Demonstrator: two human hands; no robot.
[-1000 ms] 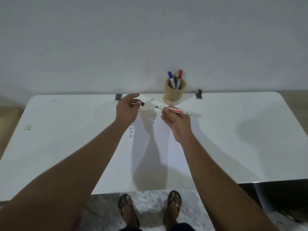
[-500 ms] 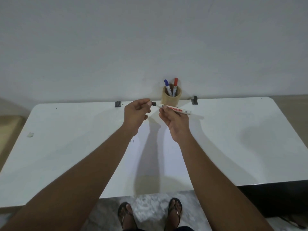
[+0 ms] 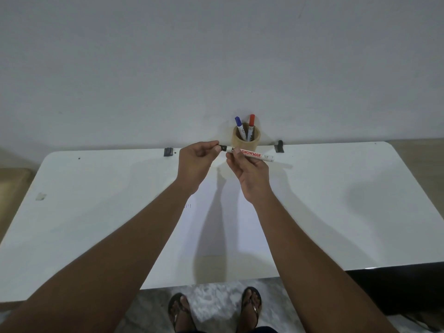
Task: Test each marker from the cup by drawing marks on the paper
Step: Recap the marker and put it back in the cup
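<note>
Both hands up over the far side of the table (image 3: 96, 212). Right hand (image 3: 249, 173) grips the marker (image 3: 251, 155) barrel, roughly level; left hand (image 3: 195, 162) pinches its black cap (image 3: 223, 148) at the tip end. Marker: white body, red SNOWMAN print. Just behind, tan cup (image 3: 245, 140) holds a blue-capped marker (image 3: 240, 124) and a red-capped marker (image 3: 251, 126). Paper (image 3: 216, 224) lies under the forearms, small dark marks (image 3: 188, 205) near its left edge.

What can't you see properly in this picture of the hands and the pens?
All from the head view:
- The marks on the paper: too small to tell their colour; the left forearm covers some.
- The blue marker and red marker: lower parts hidden inside the cup.
- The black cap of the white marker: left hand fingers partly cover it, so fully seated or not is unclear.
</note>
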